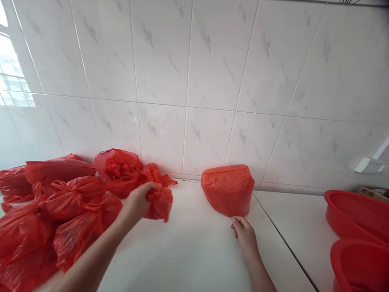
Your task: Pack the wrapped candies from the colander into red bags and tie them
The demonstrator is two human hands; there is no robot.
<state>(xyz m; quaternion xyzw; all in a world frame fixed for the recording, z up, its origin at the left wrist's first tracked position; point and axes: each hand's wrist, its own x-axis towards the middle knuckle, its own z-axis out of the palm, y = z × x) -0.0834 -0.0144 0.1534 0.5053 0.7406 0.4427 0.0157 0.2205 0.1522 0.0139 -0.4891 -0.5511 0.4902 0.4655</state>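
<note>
My left hand (pixel 139 202) is closed around the crumpled top of a red plastic bag (pixel 158 198), holding it just above the white counter (pixel 192 257). The bag sits at the right edge of a pile of several tied red bags (pixel 56 210) on the left. My right hand (pixel 244 233) rests on the counter with fingers curled, its fingertips just in front of a red-wrapped block-shaped bundle (pixel 228 189) standing against the tiled wall. Nothing shows in the right hand.
Two red plastic basins (pixel 360 234) are stacked at the right edge. A white socket or bracket (pixel 369 164) sits on the tiled wall (pixel 192 78) at the right. A window (pixel 0 63) is at the far left.
</note>
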